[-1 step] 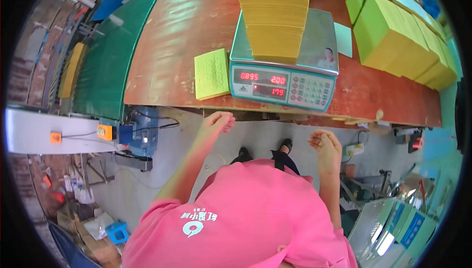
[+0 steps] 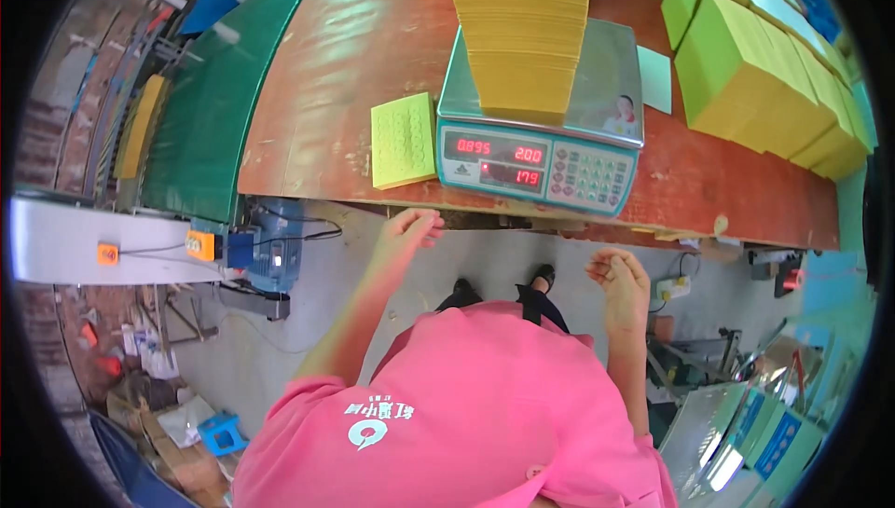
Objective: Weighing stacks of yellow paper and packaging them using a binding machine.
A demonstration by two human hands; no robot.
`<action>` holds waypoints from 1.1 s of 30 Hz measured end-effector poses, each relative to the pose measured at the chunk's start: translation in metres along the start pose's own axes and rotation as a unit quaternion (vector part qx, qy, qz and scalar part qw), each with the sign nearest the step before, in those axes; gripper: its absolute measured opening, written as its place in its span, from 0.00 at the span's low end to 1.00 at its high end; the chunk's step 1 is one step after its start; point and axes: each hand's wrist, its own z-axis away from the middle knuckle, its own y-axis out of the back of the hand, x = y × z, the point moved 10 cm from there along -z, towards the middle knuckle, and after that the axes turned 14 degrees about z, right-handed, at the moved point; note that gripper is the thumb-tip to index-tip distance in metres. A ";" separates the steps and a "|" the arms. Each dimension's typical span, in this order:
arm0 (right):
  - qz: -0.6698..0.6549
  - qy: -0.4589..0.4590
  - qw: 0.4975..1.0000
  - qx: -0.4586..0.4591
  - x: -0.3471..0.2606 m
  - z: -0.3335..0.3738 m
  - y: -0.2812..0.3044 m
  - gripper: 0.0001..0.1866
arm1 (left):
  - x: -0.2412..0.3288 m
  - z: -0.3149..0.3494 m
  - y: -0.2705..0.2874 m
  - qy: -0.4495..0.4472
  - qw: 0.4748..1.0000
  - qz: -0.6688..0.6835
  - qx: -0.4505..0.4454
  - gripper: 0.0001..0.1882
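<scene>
View shifted slightly | 2 hands [image 2: 411, 229] [image 2: 623, 282] empty, loosely curled | 1 scale [image 2: 550, 161], 1 tall stack [image 2: 520, 37] atop

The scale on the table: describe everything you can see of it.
The scale has a teal and pale casing under a shiny, metal-looking pan. Its front carries lit red digits in a dark display on the left and a keypad on the right. A small picture shows at the pan's front right corner. It sits near the front edge of the reddish-brown table. A tall stack of yellow sheets rests on the pan.
</scene>
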 end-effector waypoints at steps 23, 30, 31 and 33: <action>0.105 0.376 0.920 0.029 -0.225 -0.253 -0.122 0.24 | 0.275 -0.185 -0.190 0.017 0.974 0.036 -0.221 0.35; 0.178 0.301 0.935 0.056 -0.180 -0.194 -0.110 0.30 | 0.238 -0.121 -0.185 0.095 0.945 0.128 -0.286 0.31; 0.182 0.223 0.956 0.055 -0.141 -0.203 -0.076 0.31 | 0.234 -0.102 -0.213 0.114 0.937 0.095 -0.317 0.31; 0.083 0.165 0.979 0.085 -0.166 -0.135 -0.058 0.27 | 0.206 -0.093 -0.216 0.224 0.917 0.061 -0.325 0.36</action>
